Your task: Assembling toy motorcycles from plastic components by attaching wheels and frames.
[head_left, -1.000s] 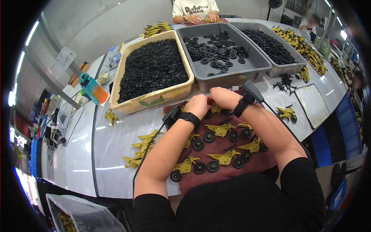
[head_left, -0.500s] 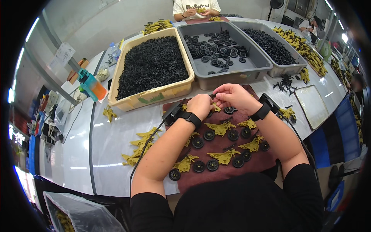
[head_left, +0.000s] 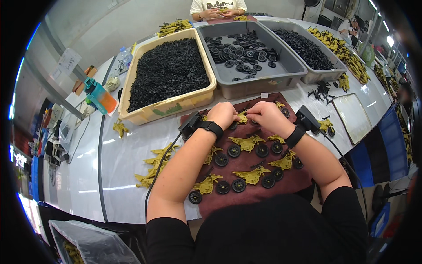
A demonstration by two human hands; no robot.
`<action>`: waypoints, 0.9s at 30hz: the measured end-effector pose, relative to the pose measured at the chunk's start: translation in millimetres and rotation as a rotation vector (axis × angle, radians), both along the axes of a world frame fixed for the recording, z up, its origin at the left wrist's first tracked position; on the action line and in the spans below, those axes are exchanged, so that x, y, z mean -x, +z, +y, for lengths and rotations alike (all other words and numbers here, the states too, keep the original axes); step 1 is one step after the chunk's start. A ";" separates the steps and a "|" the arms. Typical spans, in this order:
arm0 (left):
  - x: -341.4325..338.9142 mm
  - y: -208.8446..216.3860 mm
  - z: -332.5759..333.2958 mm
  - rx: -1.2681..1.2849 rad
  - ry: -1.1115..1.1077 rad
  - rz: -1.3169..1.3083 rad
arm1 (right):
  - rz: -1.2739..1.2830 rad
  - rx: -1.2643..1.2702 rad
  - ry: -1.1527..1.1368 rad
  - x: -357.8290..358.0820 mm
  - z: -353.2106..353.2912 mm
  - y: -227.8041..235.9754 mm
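Note:
My left hand [head_left: 223,115] is closed at the far part of a brown cloth [head_left: 281,200], its fingertips on a yellow toy motorcycle body [head_left: 242,117]. From the other side my right hand [head_left: 267,117] pinches close to that body; whatever lies in its fingertips is too small to make out. Nearer to me, rows of yellow toy motorcycle bodies [head_left: 253,175] lie on the cloth. Black spoked wheels [head_left: 238,185] are set beside them, and thin black parts lie along some of their upper edges.
Beyond the cloth stand a cream bin [head_left: 193,102] of black parts, a grey bin [head_left: 281,81] of wheels and another grey bin [head_left: 326,77]. A teal-orange bottle [head_left: 100,97] is at left, loose yellow bodies [head_left: 156,165] nearer. A flat tray [head_left: 351,116] lies right; a person [head_left: 218,9] works opposite.
My right hand has come down toward the cloth, its fingers now pinched lower beside the yellow body. My left hand stays near the same body. The whole view has shifted slightly.

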State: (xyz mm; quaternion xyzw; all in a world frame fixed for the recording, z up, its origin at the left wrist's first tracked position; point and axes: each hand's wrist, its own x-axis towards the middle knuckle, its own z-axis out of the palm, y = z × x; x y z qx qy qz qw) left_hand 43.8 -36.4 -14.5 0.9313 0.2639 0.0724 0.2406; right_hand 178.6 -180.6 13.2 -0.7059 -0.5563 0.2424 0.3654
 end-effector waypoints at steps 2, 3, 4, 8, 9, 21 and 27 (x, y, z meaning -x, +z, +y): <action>-1.9 -0.7 -0.4 0.006 -0.003 0.000 | -0.392 -0.182 0.065 -0.5 -0.8 -14.9; -1.6 0.2 -1.5 0.004 -0.002 -0.003 | -0.375 -0.170 0.024 8.9 -3.0 -10.4; -1.4 0.9 -2.7 0.003 0.000 -0.006 | -0.375 -0.167 0.027 10.0 -3.6 -12.2; -6.5 2.8 -10.3 -0.026 0.020 -0.012 | -0.555 -0.167 0.082 11.3 -4.5 -16.2; -7.9 1.3 -11.5 -0.070 0.034 0.003 | -0.579 -0.143 0.086 12.2 -4.8 -16.9; -10.0 -3.8 -8.8 -0.126 0.014 -0.065 | -0.722 -0.150 0.073 24.9 -6.5 -30.8; -10.2 1.1 -10.0 -0.134 0.016 -0.069 | -0.849 -0.142 0.013 34.2 -3.2 -34.7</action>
